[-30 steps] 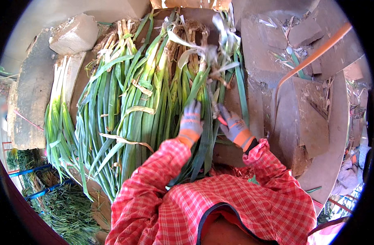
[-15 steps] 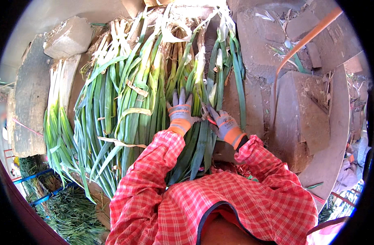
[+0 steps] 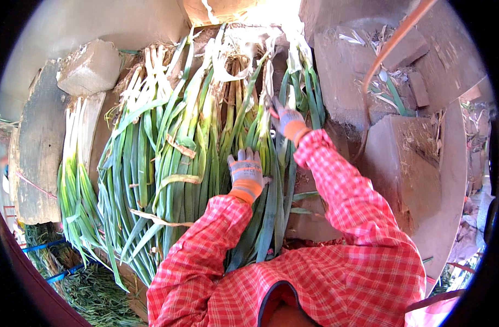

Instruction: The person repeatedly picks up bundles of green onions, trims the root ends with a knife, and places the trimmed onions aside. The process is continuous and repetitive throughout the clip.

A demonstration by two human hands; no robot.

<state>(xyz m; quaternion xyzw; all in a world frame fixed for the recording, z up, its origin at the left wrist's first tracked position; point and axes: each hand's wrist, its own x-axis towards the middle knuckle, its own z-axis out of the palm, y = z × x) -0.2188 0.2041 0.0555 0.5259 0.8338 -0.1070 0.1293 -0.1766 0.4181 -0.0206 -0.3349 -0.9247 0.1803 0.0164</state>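
Green, long-leaved stalks [image 3: 176, 193] heaped on the brown table [image 3: 309, 229] look limp and bruisable, best taken by their firmer pale stems [image 3: 208, 113], the grey-and-orange-gloved left grip [image 3: 247, 174] spread over leaves, the matching right grip [image 3: 290, 122] closed around a small red-edged tool [image 3: 274, 113].

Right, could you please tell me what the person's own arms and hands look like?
The left hand and right hand wear grey work gloves with orange wrist cuffs; the left glove has dark print across its back. The long sleeves are red plaid, crossed by pale lines, and look loose and wrinkled.
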